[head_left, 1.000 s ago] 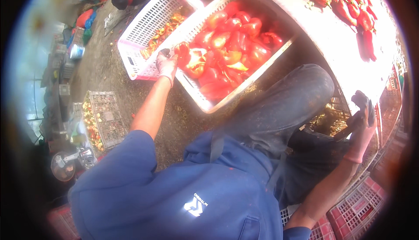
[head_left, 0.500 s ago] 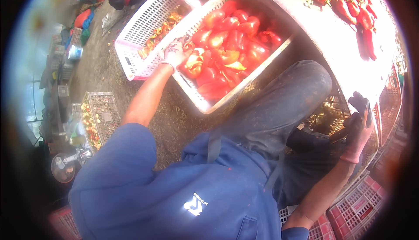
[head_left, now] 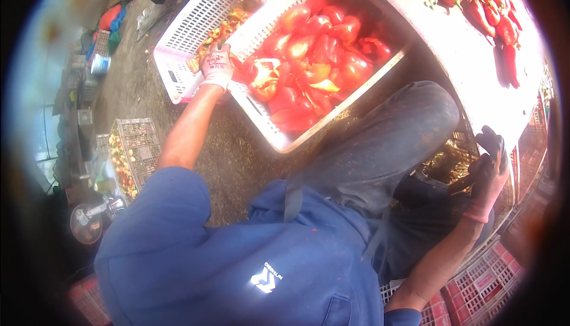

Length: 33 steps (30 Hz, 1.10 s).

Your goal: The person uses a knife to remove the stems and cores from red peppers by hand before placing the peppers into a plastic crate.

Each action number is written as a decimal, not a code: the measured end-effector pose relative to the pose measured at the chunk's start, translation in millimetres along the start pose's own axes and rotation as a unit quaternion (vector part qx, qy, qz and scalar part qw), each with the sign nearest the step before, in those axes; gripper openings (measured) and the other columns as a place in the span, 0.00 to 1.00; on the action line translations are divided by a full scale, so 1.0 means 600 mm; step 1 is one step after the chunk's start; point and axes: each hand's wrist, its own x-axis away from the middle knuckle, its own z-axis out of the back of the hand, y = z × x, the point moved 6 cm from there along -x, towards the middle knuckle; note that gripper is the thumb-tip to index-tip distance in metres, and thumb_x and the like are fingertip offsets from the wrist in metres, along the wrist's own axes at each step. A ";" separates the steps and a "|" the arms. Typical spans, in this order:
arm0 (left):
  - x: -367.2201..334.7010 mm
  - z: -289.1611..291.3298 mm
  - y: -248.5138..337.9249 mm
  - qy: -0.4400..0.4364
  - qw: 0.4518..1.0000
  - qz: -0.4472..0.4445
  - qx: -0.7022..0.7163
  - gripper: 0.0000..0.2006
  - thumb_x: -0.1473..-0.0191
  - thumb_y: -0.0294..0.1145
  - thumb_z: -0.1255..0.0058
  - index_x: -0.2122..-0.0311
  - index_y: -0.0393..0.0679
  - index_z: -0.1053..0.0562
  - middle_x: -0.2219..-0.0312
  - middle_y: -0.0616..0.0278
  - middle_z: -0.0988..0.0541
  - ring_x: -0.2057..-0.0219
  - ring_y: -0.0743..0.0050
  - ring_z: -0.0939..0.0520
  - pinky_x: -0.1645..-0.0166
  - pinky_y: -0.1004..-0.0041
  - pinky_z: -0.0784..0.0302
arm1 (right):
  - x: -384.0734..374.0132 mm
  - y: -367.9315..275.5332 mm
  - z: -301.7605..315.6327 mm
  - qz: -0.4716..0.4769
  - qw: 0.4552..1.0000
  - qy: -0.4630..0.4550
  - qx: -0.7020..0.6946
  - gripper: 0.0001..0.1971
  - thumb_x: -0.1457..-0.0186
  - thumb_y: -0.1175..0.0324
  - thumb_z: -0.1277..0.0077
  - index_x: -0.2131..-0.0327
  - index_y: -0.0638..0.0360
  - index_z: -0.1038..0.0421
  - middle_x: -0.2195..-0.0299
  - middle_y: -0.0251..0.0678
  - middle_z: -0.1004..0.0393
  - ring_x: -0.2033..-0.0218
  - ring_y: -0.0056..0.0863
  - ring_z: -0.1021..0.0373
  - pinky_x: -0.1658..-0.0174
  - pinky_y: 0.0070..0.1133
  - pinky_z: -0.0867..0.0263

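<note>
overhead, two white crates point(head_left: 261, 118), left hand point(head_left: 217, 68) fingers on the rim, right hand point(head_left: 488, 175) fingers curled, grip unclear

Rough grey concrete floor point(head_left: 237, 154) in daylight; pale counter point(head_left: 469, 71) at right; grey crate point(head_left: 139, 148) and clutter point(head_left: 89, 83) at left.

two white slotted plastic baskets sit in the upper middle of the frame: a long basket point(head_left: 261, 125) heaped with cut red peppers point(head_left: 314, 59), too many to count, and a smaller basket point(head_left: 178, 68) left of it holding yellowish pepper scraps point(head_left: 222, 29). one grey wire crate point(head_left: 139, 148) lies at the left. two gloved hands show: the left hand point(head_left: 217, 66) and the right hand point(head_left: 488, 175). whole long red peppers point(head_left: 490, 5), roughly a dozen, line the upper right.
</note>
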 end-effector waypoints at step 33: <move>0.015 -0.166 0.136 -0.179 0.967 0.130 0.129 0.33 0.37 0.54 0.59 0.35 0.39 0.39 0.38 0.41 0.38 0.34 0.42 0.40 0.34 0.37 0.47 | -0.004 -0.023 0.017 -0.018 0.986 0.047 -0.159 0.16 0.33 0.61 0.53 0.52 0.64 0.23 0.66 0.38 0.20 0.85 0.11 0.38 0.80 0.11 0.44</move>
